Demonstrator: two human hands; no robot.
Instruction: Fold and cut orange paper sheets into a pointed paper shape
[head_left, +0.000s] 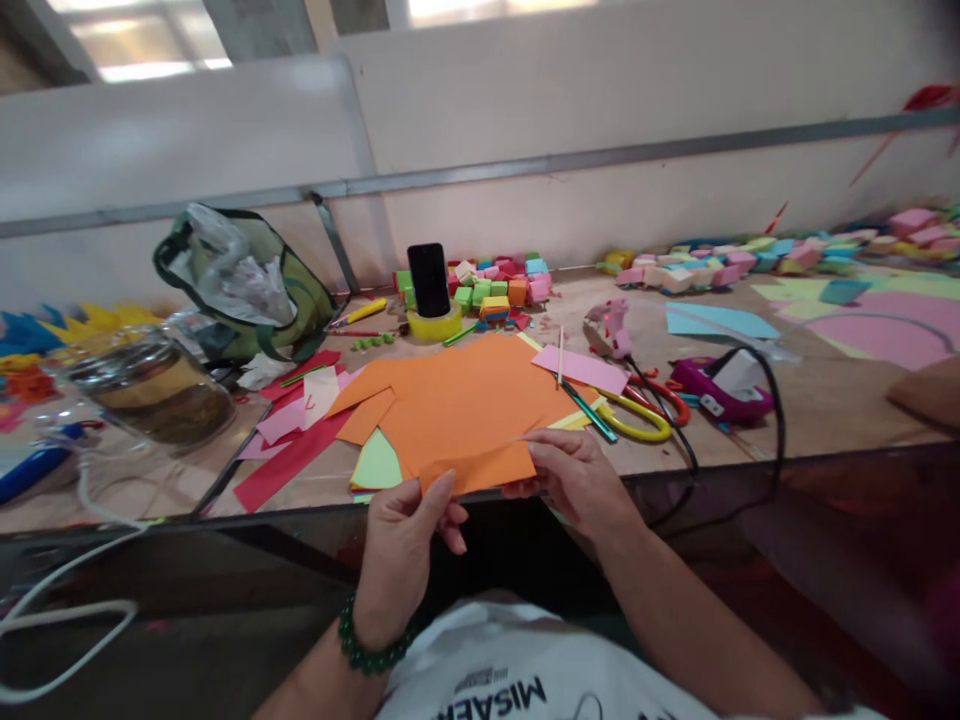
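Both my hands hold a small strip of orange paper (480,467) just in front of the table's near edge. My left hand (409,535) pinches its left end; a green bead bracelet (367,655) sits on that wrist. My right hand (577,480) pinches the right end. Right behind the strip, larger orange paper sheets (457,400) lie flat on the table. A pink paper slip (581,368) with a thin stick across it lies to their right.
Yellow and red scissors (645,415), a glue gun (615,328) with a black cord, and a purple device (724,388) lie right. A phone (428,280) stands in a yellow tape roll before coloured paper cubes (495,285). A green bag (247,285) and glass jar (154,390) sit left.
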